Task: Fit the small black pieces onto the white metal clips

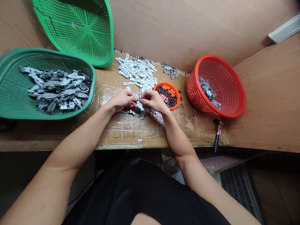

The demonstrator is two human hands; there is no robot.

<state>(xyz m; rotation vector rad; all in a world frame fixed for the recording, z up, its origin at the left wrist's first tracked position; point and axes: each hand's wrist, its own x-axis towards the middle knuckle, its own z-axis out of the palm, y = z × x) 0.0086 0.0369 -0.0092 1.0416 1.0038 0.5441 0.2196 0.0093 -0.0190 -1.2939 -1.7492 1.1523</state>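
My left hand (124, 100) and my right hand (153, 100) meet over the cardboard-covered bench (117, 134). Between their fingertips is a small silver metal hinge arm (140, 105), pinched from both sides. My fingers partly cover it. Under and around the hands lie several loose grey metal pieces (128, 111). Just beyond them spreads a heap of flat silver hinge arms (137, 71). Close to my right hand, an orange dish (178, 100) holds many small dark screw-like pieces (167, 95).
At left stands a dark green basket (93, 82) of metal hinge parts, with a bright green basket (110, 37) tilted behind it. A red basket (242, 90) with grey parts stands right, near a hammer (217, 136). Small grey brackets (171, 70) lie by the back wall.
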